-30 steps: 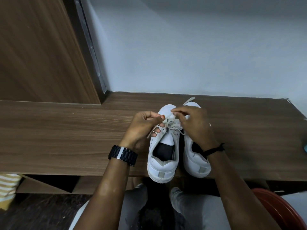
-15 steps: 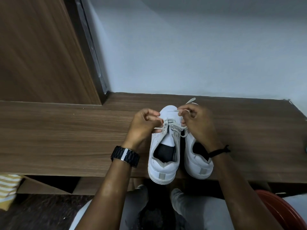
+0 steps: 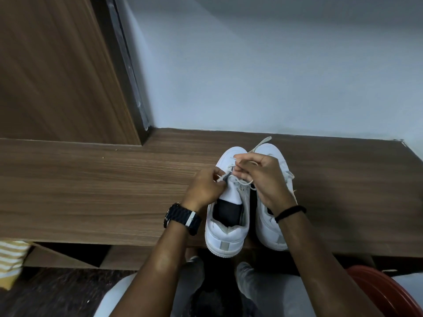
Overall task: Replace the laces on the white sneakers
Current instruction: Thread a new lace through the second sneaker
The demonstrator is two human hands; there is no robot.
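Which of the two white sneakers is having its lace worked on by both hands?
The left sneaker, with its dark opening showing. Both the left hand and right hand pinch its lace; the right sneaker merely lies beneath the right wrist.

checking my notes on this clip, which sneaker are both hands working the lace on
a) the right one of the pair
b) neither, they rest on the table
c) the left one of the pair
c: the left hand and right hand both pinch the lace over the tongue of the left sneaker.

two white sneakers (image 3: 225, 234) stand side by side, heels over the bench (image 3: 96, 193) edge, lace (image 3: 242, 180) partly threaded.
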